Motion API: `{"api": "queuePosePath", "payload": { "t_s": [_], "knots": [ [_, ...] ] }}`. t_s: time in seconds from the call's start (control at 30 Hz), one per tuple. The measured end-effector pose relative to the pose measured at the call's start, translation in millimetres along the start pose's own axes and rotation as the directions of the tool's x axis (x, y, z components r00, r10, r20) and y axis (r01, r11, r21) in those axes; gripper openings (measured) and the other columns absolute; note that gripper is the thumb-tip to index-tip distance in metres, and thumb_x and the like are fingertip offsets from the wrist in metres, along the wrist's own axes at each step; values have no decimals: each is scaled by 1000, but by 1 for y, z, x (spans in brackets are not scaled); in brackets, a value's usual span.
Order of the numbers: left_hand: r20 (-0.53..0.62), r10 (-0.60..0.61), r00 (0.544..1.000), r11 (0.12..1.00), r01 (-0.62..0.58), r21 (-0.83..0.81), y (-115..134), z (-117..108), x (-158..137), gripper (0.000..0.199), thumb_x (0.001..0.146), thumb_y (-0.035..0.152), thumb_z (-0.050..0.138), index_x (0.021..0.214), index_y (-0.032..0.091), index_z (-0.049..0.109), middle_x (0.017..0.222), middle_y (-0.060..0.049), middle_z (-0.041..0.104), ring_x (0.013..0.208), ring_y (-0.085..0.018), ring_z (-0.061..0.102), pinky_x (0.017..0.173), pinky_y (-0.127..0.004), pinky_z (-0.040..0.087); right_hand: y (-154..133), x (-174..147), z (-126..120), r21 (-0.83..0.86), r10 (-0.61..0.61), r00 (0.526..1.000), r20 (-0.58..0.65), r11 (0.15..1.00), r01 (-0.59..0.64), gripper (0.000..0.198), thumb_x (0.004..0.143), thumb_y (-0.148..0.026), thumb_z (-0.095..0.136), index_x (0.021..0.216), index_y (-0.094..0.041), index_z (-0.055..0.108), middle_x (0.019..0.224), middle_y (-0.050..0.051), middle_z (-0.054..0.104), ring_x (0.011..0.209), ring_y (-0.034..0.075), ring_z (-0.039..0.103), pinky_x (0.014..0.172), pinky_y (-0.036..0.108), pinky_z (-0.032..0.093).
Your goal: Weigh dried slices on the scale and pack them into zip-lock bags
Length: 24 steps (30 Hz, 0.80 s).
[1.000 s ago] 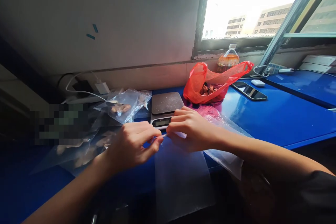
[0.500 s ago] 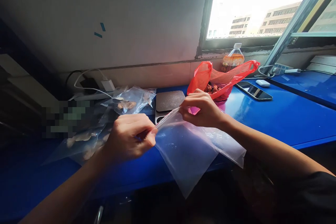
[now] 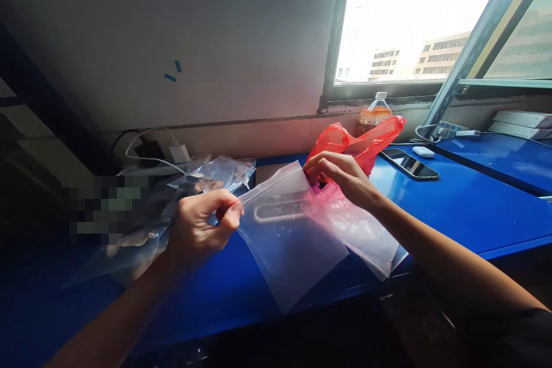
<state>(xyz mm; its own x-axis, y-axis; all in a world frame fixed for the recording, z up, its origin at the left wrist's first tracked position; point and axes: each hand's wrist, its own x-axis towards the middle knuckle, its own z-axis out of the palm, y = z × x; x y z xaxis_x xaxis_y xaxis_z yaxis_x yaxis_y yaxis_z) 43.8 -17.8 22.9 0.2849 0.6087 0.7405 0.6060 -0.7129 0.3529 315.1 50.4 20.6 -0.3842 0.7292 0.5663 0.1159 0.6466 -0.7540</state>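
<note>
My left hand (image 3: 209,218) is closed, pinching the upper left corner of a clear zip bag (image 3: 297,261) between thumb and fingers. The bag hangs flat in front of me, and a few pale specks show on it. My right hand (image 3: 340,175) is off the zip bag, at the near side of a red plastic bag (image 3: 366,152). Its fingers are bent and loosely apart; the fingertips are partly hidden at the red bag's mouth. Behind the zip bag, a small scale (image 3: 265,173) is mostly covered.
More clear bags, some holding brown dried pieces (image 3: 209,185), lie at the left on the blue table (image 3: 466,207). Other clear bags (image 3: 366,236) lie under my right forearm. A phone (image 3: 409,164), a white earbud case (image 3: 423,152) and a drink bottle (image 3: 376,115) stand behind.
My right hand has let go of the zip bag's edge and moved to the red bag, whose mouth has narrowed. My left hand still holds the zip bag. The view has tilted up slightly.
</note>
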Motion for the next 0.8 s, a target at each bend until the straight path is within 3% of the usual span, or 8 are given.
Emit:
{"api": "queuePosePath", "payload": {
  "t_s": [0.1,0.2,0.3,0.37,0.47,0.57,0.7,0.8],
  "knots": [
    [4,-62,998,998,62,-32,2,1,1,21,81,20,51,62,20,60,53,3,57,47,-10,50,47,-24,40,-15,-8,16,-5,-43,994,96,999,44,25,89,-39,57,83,-16,62,71,0,58,64,10,53,56,23,40],
    [88,-102,991,994,106,-38,3,-1,6,23,83,24,50,65,18,64,51,3,57,46,-10,50,47,-22,41,-32,-11,12,-49,-65,998,-25,997,64,27,87,-36,62,69,-17,55,61,-2,52,54,8,48,48,22,35],
    [138,-221,965,975,213,69,-7,-11,18,27,85,28,46,67,18,62,55,2,59,49,-11,53,50,-23,41,-43,-17,-18,-38,56,973,-223,997,-66,23,88,-37,60,74,-19,60,53,-4,48,44,7,42,41,22,30],
    [135,-342,930,924,306,231,-22,-22,31,28,88,33,45,71,18,62,62,1,63,55,-13,56,52,-23,40,-41,-26,-45,-68,226,947,-227,967,-247,26,87,-42,62,75,-19,63,47,-6,40,39,6,35,37,21,20],
    [150,-422,894,772,267,578,-57,-39,49,30,91,41,46,93,17,64,85,-3,70,76,-20,63,64,-26,42,-21,-44,-76,-208,562,827,4,810,-549,34,81,-51,66,75,-18,64,48,-5,40,40,6,33,38,21,17],
    [222,-502,836,642,188,743,-92,-47,55,61,93,58,39,123,8,57,119,-20,64,106,-36,59,78,-35,43,11,-55,-90,-288,701,712,44,692,-662,41,79,-58,63,88,-18,67,54,-5,45,43,7,38,40,21,26],
    [231,-578,783,621,239,746,-114,-50,53,70,90,63,43,130,7,52,114,-20,67,97,-33,63,72,-33,45,43,-43,-88,-575,513,853,-91,673,-466,36,87,-47,54,102,-17,67,67,2,58,55,14,51,51,28,41],
    [205,-601,772,607,275,746,-117,-53,53,51,90,46,49,129,13,53,107,-11,71,90,-25,65,69,-28,44,39,-36,-68,-880,214,959,-187,397,-260,31,88,-36,53,102,-12,66,87,13,67,79,26,62,67,38,47]
  ]
}}
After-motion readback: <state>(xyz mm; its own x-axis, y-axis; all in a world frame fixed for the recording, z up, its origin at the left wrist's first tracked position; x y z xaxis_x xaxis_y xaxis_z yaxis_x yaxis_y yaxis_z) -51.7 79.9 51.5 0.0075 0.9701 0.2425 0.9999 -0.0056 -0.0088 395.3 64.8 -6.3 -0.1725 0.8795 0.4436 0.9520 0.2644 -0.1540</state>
